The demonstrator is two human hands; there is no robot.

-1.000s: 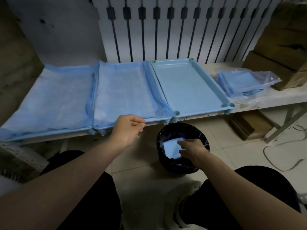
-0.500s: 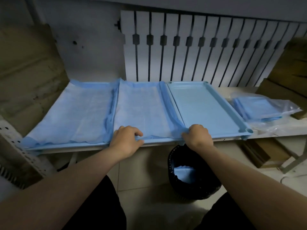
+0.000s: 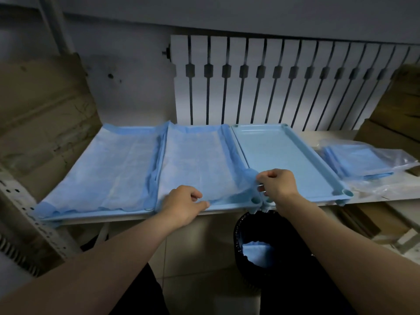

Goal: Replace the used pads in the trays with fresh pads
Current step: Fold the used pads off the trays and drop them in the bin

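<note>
Together, left hand (image 3: 181, 205), right hand (image 3: 278, 185), fingers pinching middle tray's pad (image 3: 197, 160), bin (image 3: 237, 242) holding blue pad (image 3: 256, 252)

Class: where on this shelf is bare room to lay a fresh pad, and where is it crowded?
Free: the right tray, between the middle pad and the bag of pads. Crowded: left pad and middle pad cover everything leftward; left hand and right hand pinch the middle pad's near edge.

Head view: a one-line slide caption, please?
The left hand and right hand grip the middle pad by its near edge.
</note>
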